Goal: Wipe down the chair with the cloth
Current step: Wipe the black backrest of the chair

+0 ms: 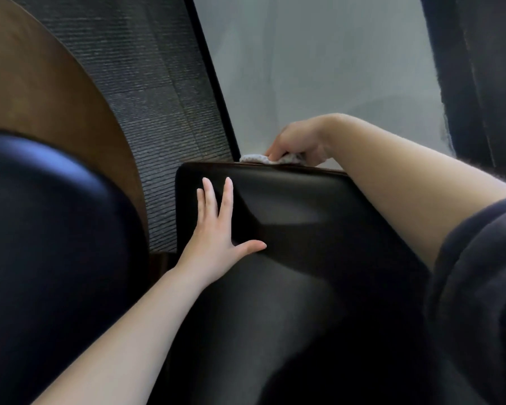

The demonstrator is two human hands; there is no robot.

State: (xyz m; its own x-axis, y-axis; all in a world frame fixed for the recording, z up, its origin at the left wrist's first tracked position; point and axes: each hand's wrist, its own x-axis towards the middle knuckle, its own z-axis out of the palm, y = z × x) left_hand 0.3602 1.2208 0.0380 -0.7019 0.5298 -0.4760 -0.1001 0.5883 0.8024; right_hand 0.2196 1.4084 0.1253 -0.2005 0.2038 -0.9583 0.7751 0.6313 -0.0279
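A black padded chair [298,217] fills the middle of the view, its backrest facing me and the seat running down toward the bottom. My left hand [216,226] lies flat on the left part of the backrest, fingers straight and spread. A small pale cloth [254,158] sits on the backrest's top edge. My right hand [298,143] reaches over that edge from the right and grips the cloth, fingers curled down onto it. Part of the cloth is hidden under the hand.
A second dark blue chair back [47,229] stands close on the left. Behind it curves a brown wooden table edge [56,92]. Grey ribbed carpet [158,112] lies beyond, then a pale frosted glass panel [319,68] and a dark frame [479,83] at the right.
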